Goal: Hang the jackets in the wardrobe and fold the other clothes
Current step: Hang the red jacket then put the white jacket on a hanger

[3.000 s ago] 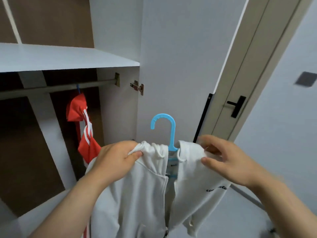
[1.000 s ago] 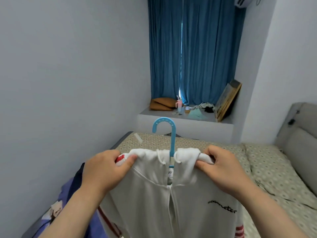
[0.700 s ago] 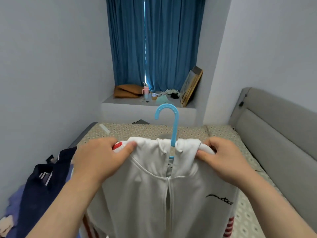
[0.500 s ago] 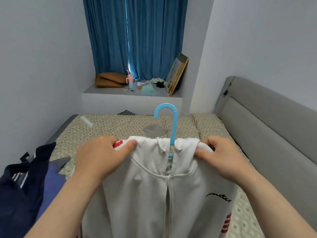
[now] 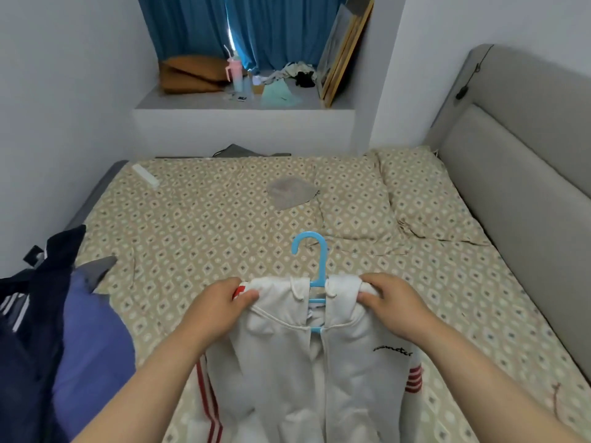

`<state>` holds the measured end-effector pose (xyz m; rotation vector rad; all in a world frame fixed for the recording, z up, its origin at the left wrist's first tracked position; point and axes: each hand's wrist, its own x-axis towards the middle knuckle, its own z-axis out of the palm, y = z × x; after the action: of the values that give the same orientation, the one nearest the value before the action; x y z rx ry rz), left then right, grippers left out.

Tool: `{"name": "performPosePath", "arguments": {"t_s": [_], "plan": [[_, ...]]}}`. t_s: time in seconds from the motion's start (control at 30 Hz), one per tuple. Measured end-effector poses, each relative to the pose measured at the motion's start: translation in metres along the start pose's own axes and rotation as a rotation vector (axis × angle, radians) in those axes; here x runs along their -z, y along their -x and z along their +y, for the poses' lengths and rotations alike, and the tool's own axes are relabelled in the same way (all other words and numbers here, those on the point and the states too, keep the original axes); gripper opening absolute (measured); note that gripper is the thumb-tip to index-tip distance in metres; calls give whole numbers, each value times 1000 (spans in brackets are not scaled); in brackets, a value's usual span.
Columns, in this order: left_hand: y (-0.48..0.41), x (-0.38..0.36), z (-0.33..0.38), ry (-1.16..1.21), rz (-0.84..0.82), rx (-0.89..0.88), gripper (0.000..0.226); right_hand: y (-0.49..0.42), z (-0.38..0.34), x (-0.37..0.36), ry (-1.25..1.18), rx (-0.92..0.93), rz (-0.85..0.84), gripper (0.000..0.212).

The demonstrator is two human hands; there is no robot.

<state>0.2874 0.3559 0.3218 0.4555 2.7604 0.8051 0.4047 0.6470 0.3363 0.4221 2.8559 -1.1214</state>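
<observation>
Far left of the left hand (image 5: 220, 306): a heap of dark navy clothes (image 5: 38, 314) with a purple garment (image 5: 92, 340) on top, at the bed (image 5: 198, 225) edge. Left hand grips the left shoulder of the white jacket (image 5: 303, 362), fingers curled round the fabric. The jacket sits on the blue hanger (image 5: 315, 260), hook up between the hands, front toward camera, body hanging over the bed. Right hand (image 5: 393, 302) grips the other shoulder the same way. Hands apart, level. Beyond them: grey cloth (image 5: 292, 193) flat on the sheet. Right of the right hand: pillow (image 5: 425, 199), then grey headboard (image 5: 518, 174).
</observation>
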Motion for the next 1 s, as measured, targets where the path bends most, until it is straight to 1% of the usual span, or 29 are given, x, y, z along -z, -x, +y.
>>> {"name": "performPosePath", "arguments": {"t_s": [0.07, 0.1, 0.2, 0.23, 0.3, 0.33, 0.4, 0.5, 0.6, 0.67, 0.8, 0.9, 1.0], "plan": [[-30, -23, -11, 15, -49, 27, 37, -32, 23, -16, 36, -29, -46, 6], [-44, -34, -16, 16, -61, 39, 37, -47, 35, -26, 47, -48, -63, 9], [-84, -64, -33, 13, -90, 70, 41, -84, 64, -54, 54, -81, -73, 30], [-97, -75, -39, 11, -88, 75, 43, -94, 74, -63, 48, -92, -74, 29], [-120, -98, -54, 4, -80, 95, 45, -116, 93, -83, 54, -105, -74, 18], [-132, -112, -62, 2, -66, 104, 45, -128, 104, -93, 64, -101, -59, 14], [-156, -137, -79, -19, -9, 112, 46, -154, 126, -115, 90, -72, -25, 14], [-203, -181, -107, -61, 69, 45, 45, -201, 167, -156, 160, -14, 53, 17], [-253, -231, -140, -115, 176, -35, 46, -251, 208, -203, 233, 36, 176, 13], [-286, -265, -164, -149, 206, -64, 46, -283, 237, -236, 251, 45, 220, 13], [-330, -320, -198, -176, 228, -60, 46, -326, 281, -283, 269, 44, 268, 18], [-356, -347, -214, -240, 310, -71, 45, -354, 299, -302, 280, 41, 312, 27], [-381, -374, -224, -293, 322, -73, 40, -383, 319, -307, 320, 40, 282, 28]]}}
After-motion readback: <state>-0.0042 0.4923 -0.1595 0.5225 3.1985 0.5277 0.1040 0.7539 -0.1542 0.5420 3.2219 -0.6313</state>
